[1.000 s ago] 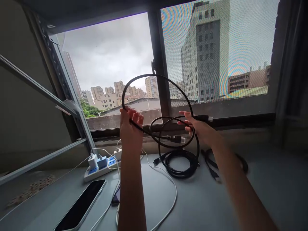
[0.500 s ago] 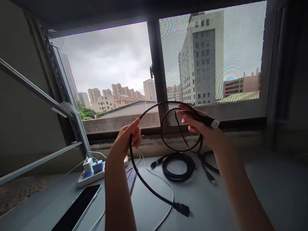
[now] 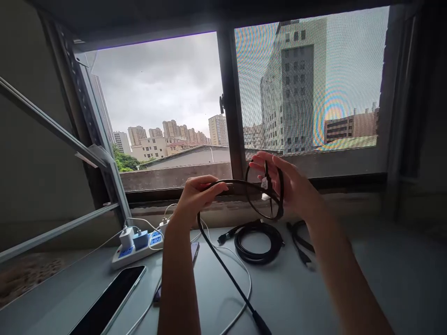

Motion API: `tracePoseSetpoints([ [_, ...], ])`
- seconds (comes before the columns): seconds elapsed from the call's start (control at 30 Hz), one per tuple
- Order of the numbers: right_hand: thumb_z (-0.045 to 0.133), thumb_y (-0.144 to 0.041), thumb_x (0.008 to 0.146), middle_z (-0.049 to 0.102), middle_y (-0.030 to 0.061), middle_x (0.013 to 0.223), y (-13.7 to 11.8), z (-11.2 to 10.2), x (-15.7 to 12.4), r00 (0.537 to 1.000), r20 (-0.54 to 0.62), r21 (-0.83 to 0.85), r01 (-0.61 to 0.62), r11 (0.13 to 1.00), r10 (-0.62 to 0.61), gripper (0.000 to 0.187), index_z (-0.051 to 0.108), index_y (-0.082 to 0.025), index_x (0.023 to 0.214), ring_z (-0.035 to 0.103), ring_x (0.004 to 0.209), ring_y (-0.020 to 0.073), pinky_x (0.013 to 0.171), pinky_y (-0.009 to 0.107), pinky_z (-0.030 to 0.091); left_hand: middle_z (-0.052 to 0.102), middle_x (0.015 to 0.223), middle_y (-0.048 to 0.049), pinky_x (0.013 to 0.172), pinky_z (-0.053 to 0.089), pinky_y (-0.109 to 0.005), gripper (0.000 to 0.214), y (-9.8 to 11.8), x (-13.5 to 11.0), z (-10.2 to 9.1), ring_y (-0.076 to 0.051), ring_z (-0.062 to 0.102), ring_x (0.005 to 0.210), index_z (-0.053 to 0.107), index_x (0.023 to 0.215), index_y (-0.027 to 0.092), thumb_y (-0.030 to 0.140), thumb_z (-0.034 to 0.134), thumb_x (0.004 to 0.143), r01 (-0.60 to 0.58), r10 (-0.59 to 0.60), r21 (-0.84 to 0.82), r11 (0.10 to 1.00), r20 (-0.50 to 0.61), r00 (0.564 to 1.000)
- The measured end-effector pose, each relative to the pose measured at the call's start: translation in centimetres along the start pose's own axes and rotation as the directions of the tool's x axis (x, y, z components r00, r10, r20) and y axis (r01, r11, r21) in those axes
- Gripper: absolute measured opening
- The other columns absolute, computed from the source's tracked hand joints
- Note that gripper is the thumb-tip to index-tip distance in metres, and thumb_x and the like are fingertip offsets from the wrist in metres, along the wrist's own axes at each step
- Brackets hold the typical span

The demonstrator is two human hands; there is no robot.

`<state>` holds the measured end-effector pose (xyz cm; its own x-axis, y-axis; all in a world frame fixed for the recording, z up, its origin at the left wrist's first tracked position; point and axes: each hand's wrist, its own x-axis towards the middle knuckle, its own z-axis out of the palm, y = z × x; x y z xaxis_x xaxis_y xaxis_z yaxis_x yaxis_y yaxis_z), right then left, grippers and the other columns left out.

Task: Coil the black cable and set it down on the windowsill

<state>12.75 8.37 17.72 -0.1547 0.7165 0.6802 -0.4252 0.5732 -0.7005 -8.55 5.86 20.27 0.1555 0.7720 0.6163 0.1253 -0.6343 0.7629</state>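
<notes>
A black cable [image 3: 226, 267] is held up between both hands in front of the window. My left hand [image 3: 199, 197] pinches it between thumb and fingers, and a free length hangs down to a plug [image 3: 260, 322] near the bottom edge. Loops of the same cable pass around my right hand [image 3: 286, 184], whose fingers curl about them. A connector with a white label [image 3: 265, 183] dangles by the right palm. Below on the desk lie a coiled black cable [image 3: 240, 251] and, partly behind my right forearm, another black cable [image 3: 299, 246].
A power strip [image 3: 138, 251] with chargers stands at the left of the desk. Nearer lies a phone [image 3: 108, 300]; a second dark device [image 3: 194, 251] is partly hidden by my left arm. A white cord [image 3: 249, 279] crosses the desk. Metal shelf bars [image 3: 59, 132] rise at left.
My left hand has moved right, closer to my right hand. The right hand has turned, so the connector now hangs on its palm side, and the loop has become smaller.
</notes>
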Motion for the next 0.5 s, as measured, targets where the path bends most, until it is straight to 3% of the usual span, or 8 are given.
tracePoseSetpoints([
  [0.1, 0.063, -0.042, 0.077, 0.066, 0.0040, 0.118, 0.8, -0.6, 0.7, 0.969, -0.243, -0.126, 0.014, 0.992, -0.044, 0.034, 0.067, -0.028, 0.108, 0.066, 0.100, 0.0190, 0.071, 0.025, 0.054, 0.032, 0.041, 0.0027, 0.034, 0.011, -0.018, 0.035, 0.0, 0.0, -0.4, -0.005, 0.021, 0.036, 0.068, 0.059, 0.016, 0.047, 0.085, 0.055, -0.066, 0.064, -0.044, 0.997, -0.049, 0.997],
  [0.23, 0.068, -0.040, 0.070, 0.072, 0.0066, 0.094, 1.6, -2.1, 1.0, 0.923, -0.378, -0.332, -0.058, 0.941, -0.077, 0.045, 0.065, -0.019, 0.111, 0.069, 0.071, 0.0171, 0.047, 0.020, 0.047, 0.024, 0.039, 0.0058, 0.035, 0.010, -0.018, 0.033, -0.5, 0.2, -0.9, -0.004, 0.017, 0.034, 0.069, 0.065, 0.018, 0.048, 0.081, 0.065, -0.229, 0.204, -0.119, 0.966, -0.190, 0.960],
  [0.37, 0.074, -0.042, 0.066, 0.072, 0.0086, 0.097, 1.6, -3.4, 0.8, 0.925, -0.380, -0.349, -0.129, 0.928, -0.014, 0.060, 0.060, -0.016, 0.119, 0.067, 0.061, 0.0162, 0.036, 0.019, 0.041, 0.018, 0.040, 0.0077, 0.035, 0.008, -0.020, 0.033, -0.8, 0.5, -1.1, -0.004, 0.013, 0.034, 0.068, 0.068, 0.018, 0.049, 0.081, 0.066, -0.330, 0.262, -0.146, 0.933, -0.353, 0.898],
  [0.5, 0.080, -0.045, 0.063, 0.070, 0.0071, 0.102, 0.9, -3.6, 0.3, 0.965, -0.242, -0.311, -0.178, 0.933, 0.103, 0.076, 0.054, -0.020, 0.130, 0.068, 0.072, 0.0161, 0.040, 0.017, 0.045, 0.017, 0.042, 0.0085, 0.035, 0.006, -0.022, 0.036, -0.6, 0.7, -1.1, -0.004, 0.011, 0.034, 0.067, 0.069, 0.019, 0.051, 0.081, 0.066, -0.347, 0.258, -0.155, 0.925, -0.415, 0.873],
])
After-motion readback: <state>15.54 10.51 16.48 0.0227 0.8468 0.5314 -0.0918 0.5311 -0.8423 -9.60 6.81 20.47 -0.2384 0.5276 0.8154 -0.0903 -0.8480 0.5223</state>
